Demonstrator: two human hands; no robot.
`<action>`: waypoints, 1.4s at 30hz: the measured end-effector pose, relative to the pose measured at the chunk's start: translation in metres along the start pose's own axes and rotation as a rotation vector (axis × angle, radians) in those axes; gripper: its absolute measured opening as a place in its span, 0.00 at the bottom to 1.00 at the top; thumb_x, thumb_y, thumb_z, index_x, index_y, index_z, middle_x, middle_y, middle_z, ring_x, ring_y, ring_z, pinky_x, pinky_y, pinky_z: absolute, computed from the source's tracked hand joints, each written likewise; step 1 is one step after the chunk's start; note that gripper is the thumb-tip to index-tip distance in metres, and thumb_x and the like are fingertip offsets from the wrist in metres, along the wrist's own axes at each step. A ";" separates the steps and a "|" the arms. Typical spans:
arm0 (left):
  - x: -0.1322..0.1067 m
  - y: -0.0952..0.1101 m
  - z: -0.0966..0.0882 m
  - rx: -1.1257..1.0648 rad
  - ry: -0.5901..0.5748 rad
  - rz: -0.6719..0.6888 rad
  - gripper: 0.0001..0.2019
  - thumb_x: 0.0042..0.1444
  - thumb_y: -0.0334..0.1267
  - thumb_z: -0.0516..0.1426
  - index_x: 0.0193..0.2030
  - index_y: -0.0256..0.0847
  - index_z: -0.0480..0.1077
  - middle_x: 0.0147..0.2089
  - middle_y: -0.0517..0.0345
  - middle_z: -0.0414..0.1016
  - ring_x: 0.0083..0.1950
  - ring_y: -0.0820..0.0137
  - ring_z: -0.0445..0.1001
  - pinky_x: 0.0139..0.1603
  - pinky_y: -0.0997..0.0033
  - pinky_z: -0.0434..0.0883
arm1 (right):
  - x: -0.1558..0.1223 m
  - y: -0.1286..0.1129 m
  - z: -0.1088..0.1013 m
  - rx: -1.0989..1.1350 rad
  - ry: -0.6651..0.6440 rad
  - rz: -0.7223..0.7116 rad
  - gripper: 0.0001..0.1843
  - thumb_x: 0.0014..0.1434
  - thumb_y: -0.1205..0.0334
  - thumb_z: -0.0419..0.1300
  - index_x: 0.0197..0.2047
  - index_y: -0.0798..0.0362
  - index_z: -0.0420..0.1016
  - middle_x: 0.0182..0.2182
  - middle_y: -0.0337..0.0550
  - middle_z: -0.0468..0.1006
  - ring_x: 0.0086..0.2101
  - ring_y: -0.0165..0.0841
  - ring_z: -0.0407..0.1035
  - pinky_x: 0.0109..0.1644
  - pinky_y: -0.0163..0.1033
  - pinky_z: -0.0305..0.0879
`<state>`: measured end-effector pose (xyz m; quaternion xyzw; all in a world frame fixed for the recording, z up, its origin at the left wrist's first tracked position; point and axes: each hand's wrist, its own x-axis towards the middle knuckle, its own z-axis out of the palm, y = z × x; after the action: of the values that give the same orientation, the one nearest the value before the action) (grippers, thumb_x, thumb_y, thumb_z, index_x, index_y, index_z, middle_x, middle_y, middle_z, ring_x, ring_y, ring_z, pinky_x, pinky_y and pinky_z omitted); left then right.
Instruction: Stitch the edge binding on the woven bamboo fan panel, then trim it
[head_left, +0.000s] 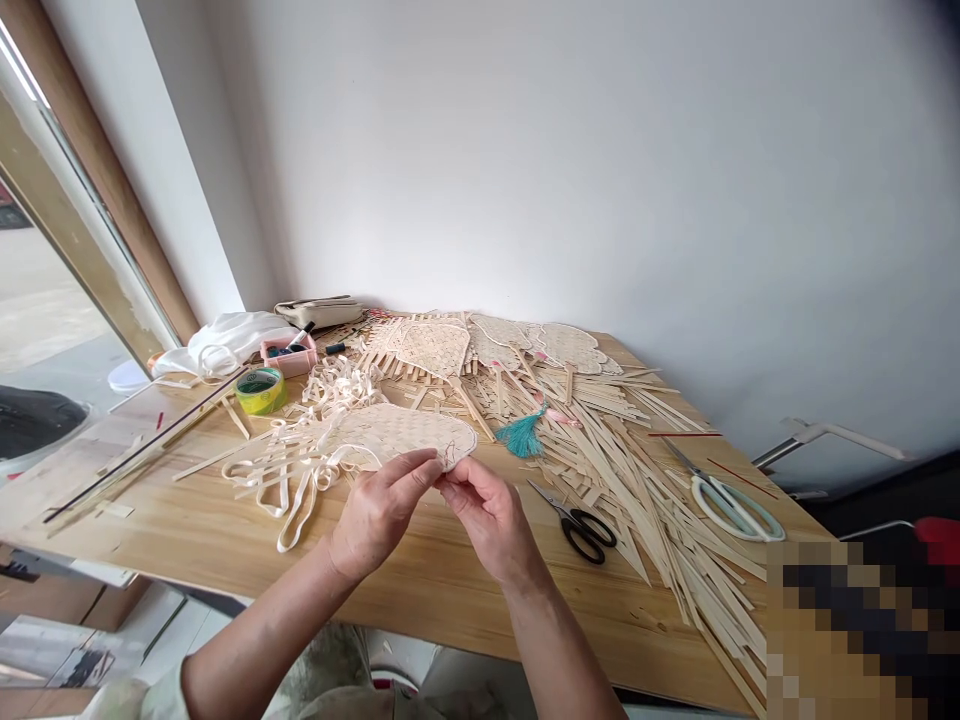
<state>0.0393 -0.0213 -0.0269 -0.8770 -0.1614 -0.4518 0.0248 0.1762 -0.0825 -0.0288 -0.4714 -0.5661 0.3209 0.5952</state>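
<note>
Both my hands (377, 508) (487, 512) pinch the weave (401, 432) at its rim, likely finishing the edge; next wants a steady grip

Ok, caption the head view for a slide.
Left hand and right hand meet at the edge of a woven panel, with pale strips, black-handled scissors and a teal tassel nearby.

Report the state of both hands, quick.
Left hand: closed, pinching the near edge of the woven panel.
Right hand: closed, pinching at the same edge, beside the left; anything smaller it holds cannot be made out.
</note>
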 end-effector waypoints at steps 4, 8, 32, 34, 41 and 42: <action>0.000 0.000 0.001 0.015 0.030 -0.004 0.11 0.58 0.27 0.47 0.44 0.37 0.66 0.42 0.51 0.75 0.42 0.72 0.75 0.39 0.78 0.74 | -0.002 0.002 0.005 0.032 0.033 -0.004 0.09 0.54 0.59 0.56 0.26 0.54 0.67 0.25 0.37 0.67 0.28 0.28 0.61 0.33 0.33 0.60; -0.002 -0.001 0.001 0.017 0.047 0.001 0.11 0.58 0.26 0.48 0.45 0.36 0.66 0.43 0.49 0.75 0.42 0.72 0.75 0.38 0.78 0.74 | -0.003 0.009 0.015 0.224 0.122 0.045 0.07 0.55 0.59 0.57 0.30 0.54 0.70 0.25 0.37 0.68 0.29 0.28 0.62 0.35 0.33 0.61; 0.001 -0.003 0.004 -0.002 0.086 -0.074 0.09 0.56 0.26 0.50 0.42 0.36 0.68 0.41 0.51 0.76 0.40 0.72 0.75 0.37 0.79 0.74 | -0.013 0.002 0.001 -0.284 0.414 -0.088 0.05 0.55 0.61 0.56 0.29 0.53 0.70 0.23 0.37 0.69 0.25 0.28 0.63 0.30 0.33 0.61; 0.002 -0.003 0.004 -0.006 0.087 -0.071 0.09 0.56 0.26 0.50 0.42 0.36 0.69 0.40 0.51 0.76 0.40 0.73 0.75 0.38 0.80 0.73 | -0.012 0.002 0.000 -0.294 0.471 -0.118 0.05 0.55 0.62 0.56 0.29 0.53 0.69 0.25 0.38 0.69 0.26 0.28 0.63 0.30 0.33 0.61; 0.002 -0.002 0.005 -0.029 0.069 -0.084 0.10 0.56 0.26 0.50 0.41 0.37 0.69 0.41 0.51 0.76 0.40 0.73 0.75 0.38 0.79 0.74 | -0.013 0.001 -0.001 -0.498 0.517 -0.136 0.07 0.57 0.61 0.54 0.28 0.52 0.69 0.20 0.37 0.70 0.22 0.29 0.64 0.28 0.35 0.61; 0.002 -0.003 0.006 -0.030 0.069 -0.084 0.10 0.56 0.26 0.50 0.41 0.37 0.69 0.41 0.51 0.76 0.40 0.72 0.75 0.38 0.79 0.74 | -0.013 0.000 -0.002 -0.499 0.494 -0.151 0.07 0.56 0.61 0.55 0.28 0.52 0.70 0.21 0.37 0.72 0.23 0.29 0.65 0.28 0.35 0.61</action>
<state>0.0442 -0.0172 -0.0289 -0.8536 -0.1906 -0.4848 -0.0017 0.1761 -0.0948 -0.0337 -0.6225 -0.4991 0.0043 0.6028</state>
